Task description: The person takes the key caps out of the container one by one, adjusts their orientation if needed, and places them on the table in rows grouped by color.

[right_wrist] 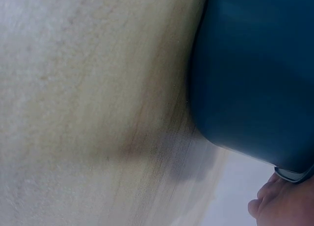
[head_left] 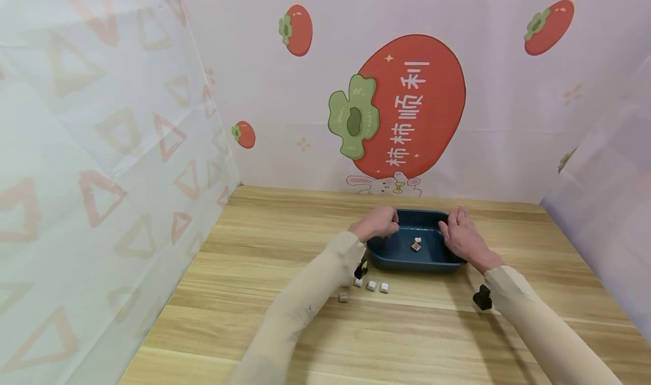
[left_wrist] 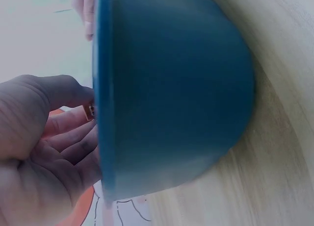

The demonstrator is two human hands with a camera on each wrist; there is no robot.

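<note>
A dark blue tray (head_left: 417,265) stands on the wooden table, with a couple of small square blocks (head_left: 416,244) on its floor. At its left end my left hand (head_left: 375,225) reaches over the rim. In the left wrist view, thumb and fingers pinch a small block with reddish-brown edges (left_wrist: 89,111), partly hidden by the tray wall. My right hand (head_left: 465,239) holds the tray's right rim, thumb on the inner side. Only part of this hand (right_wrist: 289,204) shows beside the rim in the right wrist view.
Several small blocks lie on the table in front of the tray, among them a white one (head_left: 384,288) and a pinkish one (head_left: 343,297). The wooden table (head_left: 407,340) meets a printed cloth backdrop (head_left: 508,147) behind the tray and at both sides.
</note>
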